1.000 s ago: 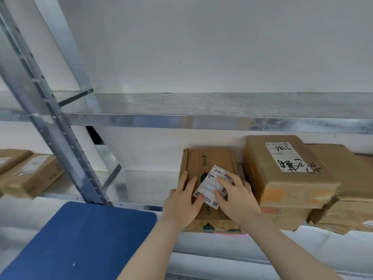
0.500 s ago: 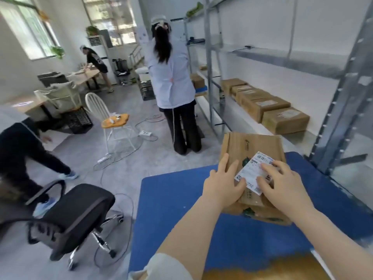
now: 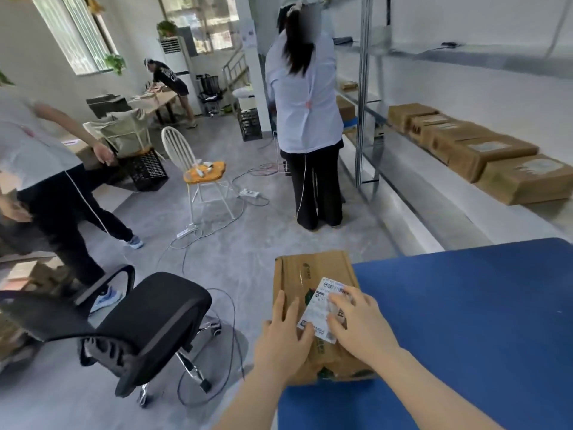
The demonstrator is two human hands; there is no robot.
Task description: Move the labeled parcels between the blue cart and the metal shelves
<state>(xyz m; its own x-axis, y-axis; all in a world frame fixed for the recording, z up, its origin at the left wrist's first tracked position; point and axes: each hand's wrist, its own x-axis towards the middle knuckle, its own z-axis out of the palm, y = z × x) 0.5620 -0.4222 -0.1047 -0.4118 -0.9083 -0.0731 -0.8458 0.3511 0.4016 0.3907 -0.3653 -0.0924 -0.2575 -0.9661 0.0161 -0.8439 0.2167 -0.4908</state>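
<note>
Head cam: left hand (image 3: 285,339) and right hand (image 3: 359,327) pressed flat, unclenched fingers (image 3: 280,305) on the parcel (image 3: 310,274). It overhung the cart's (image 3: 465,321) left edge, so it looked ready to tip off.

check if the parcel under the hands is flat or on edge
Lying flat: the parcel shows its broad labelled face upward, left hand and right hand on top.

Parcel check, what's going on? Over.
Left hand, right hand flat on labeled parcel. Parcel over left edge of blue cart. Office chair close beside.
</note>
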